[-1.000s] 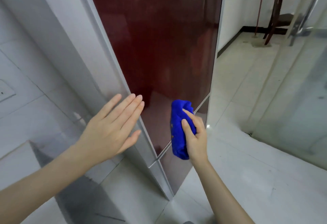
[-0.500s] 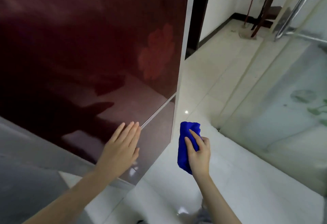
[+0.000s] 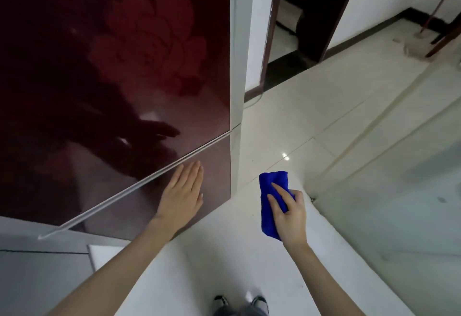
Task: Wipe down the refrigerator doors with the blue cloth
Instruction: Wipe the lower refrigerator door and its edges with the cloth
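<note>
Here, the head view looks down the front of a refrigerator whose upper door is glossy dark red and bears a paler flower motif. A silver trim strip runs diagonally between it and the lower door. The left hand lies flat against the lower door just beneath the strip, fingers straight and together, holding nothing. Its dark reflection shows in the upper door. The right hand grips the blue cloth, which is folded into a thick pad. Two fingers are spread across its near face; the thumb is hidden behind it. The cloth is held off the refrigerator, just to the right of the lower door's grey edge, over the pale tiled floor. A glass panel stands at the right, a dark doorway opens beyond the refrigerator, and the person's shoes appear at the bottom edge.
</note>
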